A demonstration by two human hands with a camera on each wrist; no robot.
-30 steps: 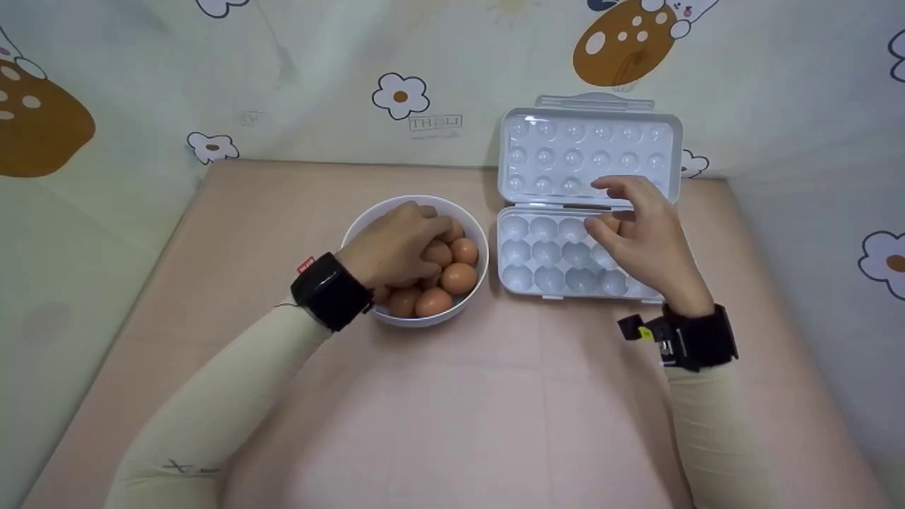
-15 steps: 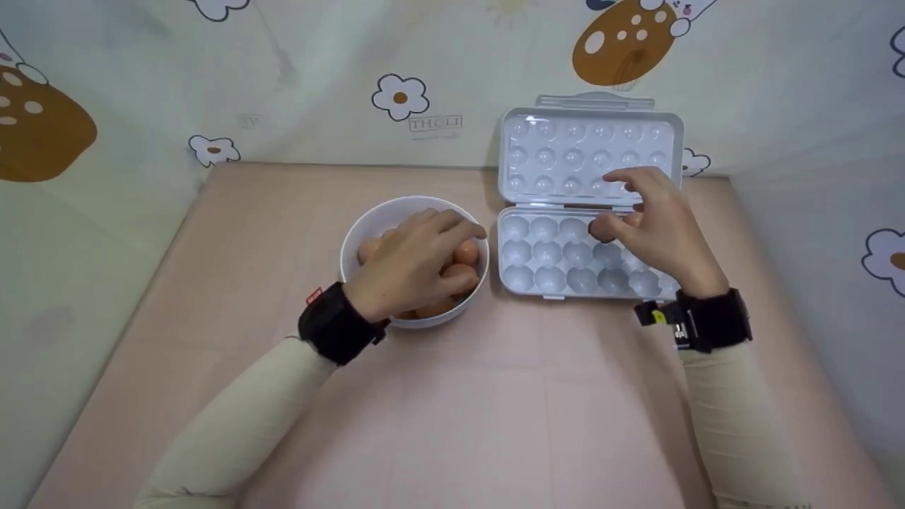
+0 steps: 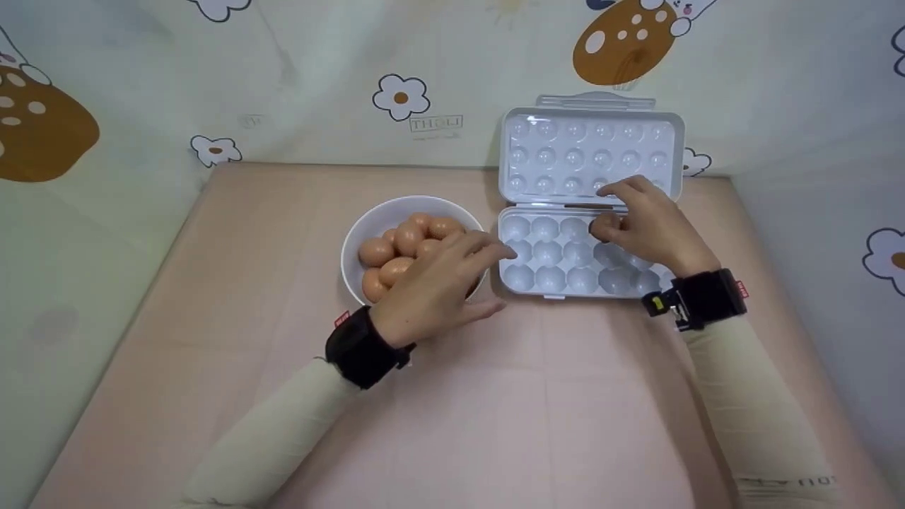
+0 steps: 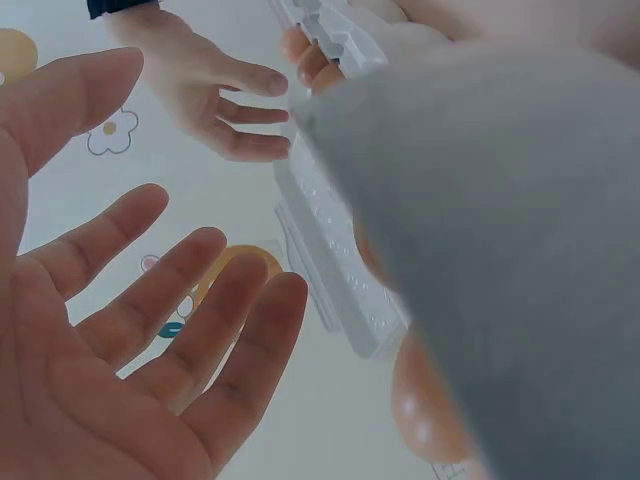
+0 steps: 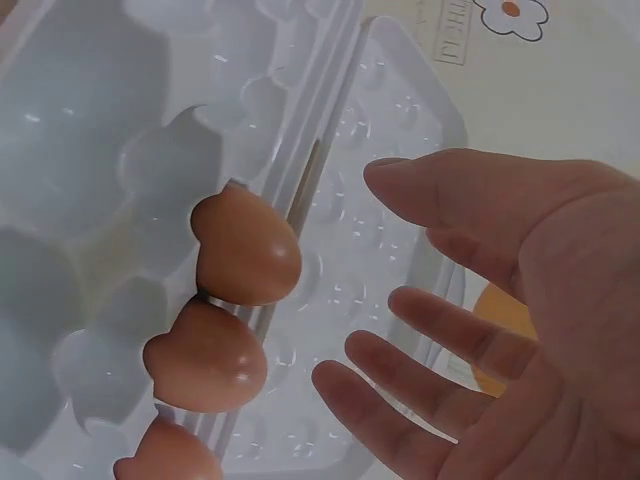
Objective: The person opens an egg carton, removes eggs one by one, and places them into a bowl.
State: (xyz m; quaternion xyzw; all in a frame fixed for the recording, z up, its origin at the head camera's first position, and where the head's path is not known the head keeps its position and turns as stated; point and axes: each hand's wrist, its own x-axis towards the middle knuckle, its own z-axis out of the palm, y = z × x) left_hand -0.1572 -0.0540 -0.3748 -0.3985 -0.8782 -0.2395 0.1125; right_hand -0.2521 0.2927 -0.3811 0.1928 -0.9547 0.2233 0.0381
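fingers of both hands spread loose, gripping nothing

left hand (image 3: 431, 283) hovers over white round bowl of brown eggs (image 3: 396, 244); right hand (image 3: 647, 223) hovers above brown eggs (image 5: 245, 245) seated in open white plastic egg tray (image 3: 558, 272)

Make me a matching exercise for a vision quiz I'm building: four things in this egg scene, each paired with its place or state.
Things:
1. white bowl
2. egg tray lid
3. left hand
4. right hand

States:
A. open, above the tray's back row
B. holds a heap of brown eggs
C. stands open against the wall
D. open, over the bowl's near rim

Pairs: 1-B, 2-C, 3-D, 4-A
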